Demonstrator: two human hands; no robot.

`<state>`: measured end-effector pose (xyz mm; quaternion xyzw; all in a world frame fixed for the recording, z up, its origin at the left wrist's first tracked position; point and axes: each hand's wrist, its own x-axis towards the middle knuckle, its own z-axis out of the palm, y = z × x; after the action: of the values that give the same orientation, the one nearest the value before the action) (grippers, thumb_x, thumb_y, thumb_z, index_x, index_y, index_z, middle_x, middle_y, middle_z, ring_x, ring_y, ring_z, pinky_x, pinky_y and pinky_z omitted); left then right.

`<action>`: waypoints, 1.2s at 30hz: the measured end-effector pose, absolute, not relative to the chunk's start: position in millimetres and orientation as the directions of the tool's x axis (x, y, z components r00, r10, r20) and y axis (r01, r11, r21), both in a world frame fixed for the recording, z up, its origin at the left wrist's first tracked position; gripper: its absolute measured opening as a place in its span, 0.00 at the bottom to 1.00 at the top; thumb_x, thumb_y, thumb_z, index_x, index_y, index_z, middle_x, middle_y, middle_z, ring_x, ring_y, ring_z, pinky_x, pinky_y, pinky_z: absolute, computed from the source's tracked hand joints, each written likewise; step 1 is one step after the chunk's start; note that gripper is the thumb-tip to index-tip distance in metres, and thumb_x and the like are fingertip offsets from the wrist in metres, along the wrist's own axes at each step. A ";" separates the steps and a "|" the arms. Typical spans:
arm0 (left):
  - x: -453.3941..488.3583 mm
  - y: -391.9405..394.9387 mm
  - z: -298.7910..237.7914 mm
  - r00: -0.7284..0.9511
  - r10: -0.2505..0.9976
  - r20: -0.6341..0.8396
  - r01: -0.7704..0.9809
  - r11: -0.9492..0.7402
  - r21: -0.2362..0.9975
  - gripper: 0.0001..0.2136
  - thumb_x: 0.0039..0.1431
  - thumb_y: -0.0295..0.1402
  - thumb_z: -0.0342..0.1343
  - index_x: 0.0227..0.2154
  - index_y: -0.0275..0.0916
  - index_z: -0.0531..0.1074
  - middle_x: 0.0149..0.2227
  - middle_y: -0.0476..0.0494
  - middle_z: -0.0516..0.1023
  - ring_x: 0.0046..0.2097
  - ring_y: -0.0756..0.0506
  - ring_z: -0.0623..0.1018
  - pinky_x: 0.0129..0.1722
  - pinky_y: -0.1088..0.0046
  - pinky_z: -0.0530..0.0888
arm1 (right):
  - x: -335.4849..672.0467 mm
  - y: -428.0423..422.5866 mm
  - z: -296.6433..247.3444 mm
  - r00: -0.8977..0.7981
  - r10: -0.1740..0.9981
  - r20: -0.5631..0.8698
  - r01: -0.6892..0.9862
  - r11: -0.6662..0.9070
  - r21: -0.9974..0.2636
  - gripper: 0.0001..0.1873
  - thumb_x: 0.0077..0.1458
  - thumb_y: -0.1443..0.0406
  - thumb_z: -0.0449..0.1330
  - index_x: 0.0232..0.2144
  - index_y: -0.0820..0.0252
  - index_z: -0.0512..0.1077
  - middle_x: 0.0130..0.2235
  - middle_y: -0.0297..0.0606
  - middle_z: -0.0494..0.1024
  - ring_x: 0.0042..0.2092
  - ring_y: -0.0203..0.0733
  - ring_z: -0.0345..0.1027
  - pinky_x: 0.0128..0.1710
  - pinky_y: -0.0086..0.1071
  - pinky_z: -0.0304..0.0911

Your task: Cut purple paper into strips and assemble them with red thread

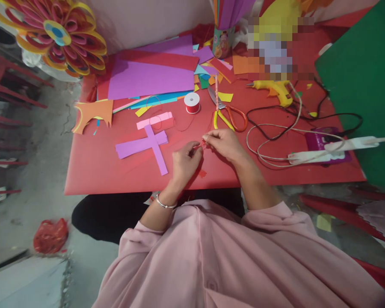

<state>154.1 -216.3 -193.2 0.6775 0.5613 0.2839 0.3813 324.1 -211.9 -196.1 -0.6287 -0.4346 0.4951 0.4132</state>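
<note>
Both my hands meet over the red table [115, 175]. My left hand [184, 161] is closed in a pinch on a small red piece [199, 146] that joins a thin red thread. My right hand [223, 143] pinches the same red piece from the other side. The thread [179, 128] runs back towards a white spool [191, 103] wound with red thread. Purple paper strips [147, 145] lie crossed just left of my left hand, with pink strips [155, 120] behind them. A tiny red scrap [202, 173] lies on the table under my hands.
Scissors [227, 115] with yellow and orange handles lie behind my right hand. A yellow glue gun [274, 90], black and white cables [276, 132] and a white power strip [333, 149] fill the right side. Coloured paper sheets [147, 77] pile at the back. A paper flower [60, 36] hangs at upper left.
</note>
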 end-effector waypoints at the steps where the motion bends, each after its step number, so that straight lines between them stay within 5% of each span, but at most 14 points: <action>1: 154.1 -217.6 -193.0 0.220 0.975 -0.016 0.579 -0.117 0.807 0.09 0.64 0.35 0.57 0.39 0.41 0.83 0.29 0.48 0.81 0.31 0.48 0.76 0.35 0.72 0.68 | 324.3 -212.0 -197.1 0.130 0.959 -0.251 0.174 -0.272 -0.947 0.15 0.60 0.59 0.63 0.23 0.58 0.75 0.22 0.32 0.74 0.26 0.35 0.66 0.30 0.32 0.59; 8: 152.9 -222.9 -193.2 0.260 0.965 0.030 0.749 -0.221 0.624 0.11 0.66 0.35 0.55 0.33 0.44 0.82 0.30 0.45 0.83 0.33 0.45 0.78 0.34 0.70 0.63 | 327.2 -217.6 -198.7 0.139 0.982 -0.130 0.478 -0.181 -0.860 0.21 0.69 0.55 0.56 0.27 0.58 0.77 0.26 0.37 0.78 0.30 0.41 0.71 0.36 0.35 0.62; 12: 150.6 -223.5 -196.2 0.249 0.968 0.038 0.765 -0.221 0.605 0.11 0.67 0.35 0.55 0.33 0.43 0.82 0.31 0.44 0.84 0.33 0.45 0.78 0.35 0.69 0.62 | 329.5 -228.1 -194.4 0.087 0.996 0.012 0.748 -0.058 -0.662 0.12 0.67 0.63 0.59 0.44 0.55 0.82 0.44 0.43 0.82 0.45 0.47 0.75 0.43 0.37 0.63; 15: 149.5 -224.5 -198.4 0.258 0.965 0.038 0.785 -0.233 0.575 0.12 0.67 0.36 0.55 0.33 0.43 0.82 0.31 0.43 0.84 0.34 0.45 0.79 0.35 0.69 0.62 | 328.4 -233.6 -193.7 0.050 0.999 0.008 0.845 -0.037 -0.534 0.13 0.68 0.64 0.60 0.50 0.53 0.82 0.49 0.45 0.80 0.49 0.50 0.74 0.42 0.37 0.63; 27: 148.4 -225.9 -206.4 0.242 0.967 0.073 0.819 -0.245 0.520 0.10 0.68 0.34 0.56 0.37 0.43 0.84 0.32 0.46 0.86 0.34 0.47 0.81 0.34 0.71 0.64 | 324.3 -234.3 -195.2 0.068 0.998 0.010 0.851 -0.053 -0.522 0.09 0.69 0.64 0.60 0.45 0.55 0.81 0.48 0.43 0.80 0.45 0.47 0.75 0.39 0.37 0.61; 36: 147.1 -229.2 -217.8 0.322 0.898 0.299 0.805 -0.426 0.413 0.11 0.68 0.33 0.56 0.32 0.42 0.82 0.27 0.44 0.81 0.35 0.44 0.76 0.32 0.67 0.62 | 323.7 -233.7 -193.7 0.063 0.998 -0.005 0.856 -0.057 -0.514 0.06 0.68 0.66 0.60 0.40 0.57 0.78 0.44 0.44 0.80 0.44 0.48 0.74 0.39 0.37 0.59</action>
<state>147.1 -229.2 -217.8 0.8075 0.5274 0.2469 0.0944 323.7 -233.7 -193.7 -0.7032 -0.6592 0.1841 0.1927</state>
